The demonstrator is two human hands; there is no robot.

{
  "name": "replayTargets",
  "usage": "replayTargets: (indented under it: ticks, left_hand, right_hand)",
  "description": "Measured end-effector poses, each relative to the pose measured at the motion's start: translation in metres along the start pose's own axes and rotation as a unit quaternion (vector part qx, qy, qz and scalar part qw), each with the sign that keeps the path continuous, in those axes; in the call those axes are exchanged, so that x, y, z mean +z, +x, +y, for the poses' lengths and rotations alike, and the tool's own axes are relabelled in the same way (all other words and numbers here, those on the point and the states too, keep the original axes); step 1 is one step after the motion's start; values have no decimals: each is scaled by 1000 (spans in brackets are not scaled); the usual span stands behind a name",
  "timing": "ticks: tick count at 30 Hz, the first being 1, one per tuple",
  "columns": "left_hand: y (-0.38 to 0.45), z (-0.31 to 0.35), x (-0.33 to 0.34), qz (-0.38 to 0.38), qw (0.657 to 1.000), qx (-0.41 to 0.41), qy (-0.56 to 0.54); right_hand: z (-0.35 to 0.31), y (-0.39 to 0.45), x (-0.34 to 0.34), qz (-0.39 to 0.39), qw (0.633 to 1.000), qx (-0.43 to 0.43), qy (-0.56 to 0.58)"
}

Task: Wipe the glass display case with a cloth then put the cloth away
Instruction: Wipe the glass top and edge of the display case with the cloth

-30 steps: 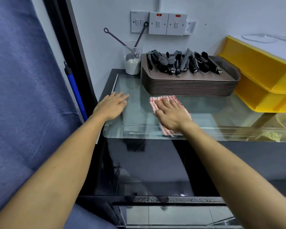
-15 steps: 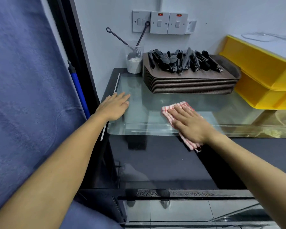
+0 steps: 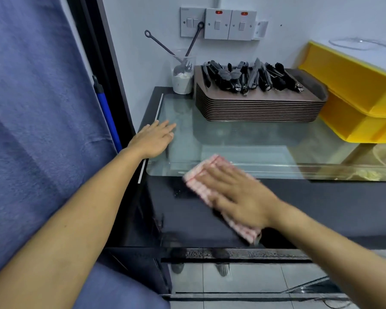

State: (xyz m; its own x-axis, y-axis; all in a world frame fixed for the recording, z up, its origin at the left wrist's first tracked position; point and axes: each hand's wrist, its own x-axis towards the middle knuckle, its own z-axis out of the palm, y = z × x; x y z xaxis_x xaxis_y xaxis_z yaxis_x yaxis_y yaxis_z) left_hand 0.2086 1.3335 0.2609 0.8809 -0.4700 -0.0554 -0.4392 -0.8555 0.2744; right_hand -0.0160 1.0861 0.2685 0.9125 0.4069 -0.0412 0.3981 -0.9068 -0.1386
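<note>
Glass display case (image 3: 243, 141) against a white wall, dark front panel below its top. Right hand (image 3: 239, 195): fingers straight, pressed flat on red-and-white checked cloth (image 3: 197, 182); cloth lies under the palm across the front edge of the glass and onto the dark panel, motion-blurred. Left hand (image 3: 153, 139): flat, fingers extended, resting on the case's left corner, holding nothing. Behind: stacked brown trays (image 3: 259, 108) bearing black tongs (image 3: 250, 75); plastic cup (image 3: 183, 79); yellow bins (image 3: 354, 97); wall switches (image 3: 218, 24).
</note>
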Motion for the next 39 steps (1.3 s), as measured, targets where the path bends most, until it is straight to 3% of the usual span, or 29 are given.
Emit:
replayTargets:
  ticks: [3,6,11,15,20,23,25,29,33,36,39]
  left_hand:
    - [-5,3,0,6,1000,-3,0]
    - [-4,3,-2,9,1000,-6,-2]
    - [-2,2,-2,9,1000,-2,-19]
    - [-5,1,-1,6,1000,-2,-14]
    - [-14,3,1,10,1000,-5,-1]
    - [-18,1,3,13,1000,-9,-16]
    - [-21,1,2,14,999,-17,-35]
    - [-27,6,-2,23,996,-20,-82]
    - [-25,2,0,25,997,-23,-68]
    - [-24,0,3,19,999,-19,-47]
    - [-27,4,2,27,999,-13,-32]
  right_hand:
    - [33,49,-3,26,994,108,-2]
    - [3,103,-3,32,988,149,32]
    - [-72,56,11,14,1000,3,19]
    - [-39,-26,2,-13,998,-65,16]
    - [47,-2,-11,3,993,120,14]
    - [38,54,-4,37,977,211,24]
    - [1,83,0,38,979,197,35]
    - [-80,66,9,16,998,60,30]
    - [-85,0,8,-14,998,-48,36]
    - [-46,-14,3,-17,1000,-7,21]
    - [-21,11,4,15,993,111,32]
